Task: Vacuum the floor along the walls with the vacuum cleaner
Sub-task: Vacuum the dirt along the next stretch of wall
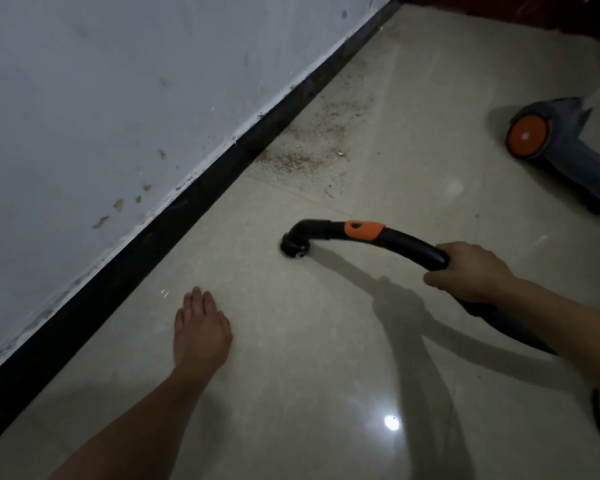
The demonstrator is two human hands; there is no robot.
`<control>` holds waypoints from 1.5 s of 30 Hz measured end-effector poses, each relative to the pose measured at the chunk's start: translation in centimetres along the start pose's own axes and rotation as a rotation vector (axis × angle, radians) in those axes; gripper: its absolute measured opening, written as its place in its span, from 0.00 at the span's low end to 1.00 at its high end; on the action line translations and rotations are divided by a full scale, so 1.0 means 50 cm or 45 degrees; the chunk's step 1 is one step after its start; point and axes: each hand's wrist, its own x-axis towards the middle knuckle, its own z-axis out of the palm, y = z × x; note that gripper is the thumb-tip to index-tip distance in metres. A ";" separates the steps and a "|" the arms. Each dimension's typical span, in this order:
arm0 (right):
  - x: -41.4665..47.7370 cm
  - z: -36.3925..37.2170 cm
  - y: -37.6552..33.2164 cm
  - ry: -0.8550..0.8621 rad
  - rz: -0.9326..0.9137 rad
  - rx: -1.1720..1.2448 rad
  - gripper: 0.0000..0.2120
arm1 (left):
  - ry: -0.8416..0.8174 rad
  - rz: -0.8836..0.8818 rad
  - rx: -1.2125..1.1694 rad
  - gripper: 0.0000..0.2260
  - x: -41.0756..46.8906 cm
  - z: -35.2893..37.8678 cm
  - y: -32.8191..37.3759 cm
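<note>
The person's right hand (471,271) is wrapped around the rear of the vacuum's curved black wand handle (409,245), fingers curled under it and knuckles up, with the forearm coming in from the right edge. The handle arches forward and left, past an orange collar (363,230), then bends down to a round black nozzle end (293,245) that sits on or just above the glossy beige tile floor (291,375); I cannot tell whether it touches. Behind the gripping hand, the dark hose (520,336) trails back under the right forearm.

The left hand (201,327) holds nothing. It is stretched forward palm down, fingers straight and close together, pointing toward the black baseboard (153,244), with the arm reaching in from the lower left. Whether the palm rests on the tile or hovers over it is unclear.

The nozzle is a little way out from the baseboard, on clean-looking tile. Farther along the wall, a patch of brownish dust and crumbs (312,147) lies against the baseboard, well ahead of the nozzle. The white wall (118,98) above it is scuffed and spotted with brown marks.

The grey vacuum cleaner body (568,150), with its orange wheel (527,135), stands on the floor at the right, apart from both the debris and the nozzle.
</note>
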 end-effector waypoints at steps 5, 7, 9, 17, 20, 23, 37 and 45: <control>0.011 0.039 -0.045 -0.045 -0.110 0.015 0.10 | -0.052 -0.007 0.078 0.23 0.014 0.003 -0.007; 0.003 0.029 -0.023 -0.176 -0.146 -0.025 0.09 | -0.084 -0.022 0.121 0.23 0.022 -0.001 -0.010; -0.012 0.010 0.021 -0.234 -0.097 -0.036 0.09 | -0.091 -0.019 0.117 0.20 0.033 -0.007 0.000; -0.093 -0.068 0.275 -0.096 0.325 -0.056 0.09 | -0.126 0.245 0.010 0.17 0.087 -0.014 0.144; -0.114 -0.087 0.344 0.046 0.523 0.002 0.09 | -0.128 0.296 -0.006 0.17 0.099 -0.004 0.196; -0.121 -0.086 0.367 0.128 0.625 0.020 0.11 | -0.089 0.314 -0.024 0.15 0.109 0.007 0.235; 0.114 -0.020 0.201 0.135 0.454 0.330 0.09 | 0.064 0.235 -0.061 0.17 0.271 0.022 0.263; 0.329 -0.049 0.114 0.143 0.394 0.452 0.09 | 0.274 0.019 -0.161 0.21 0.322 0.067 0.261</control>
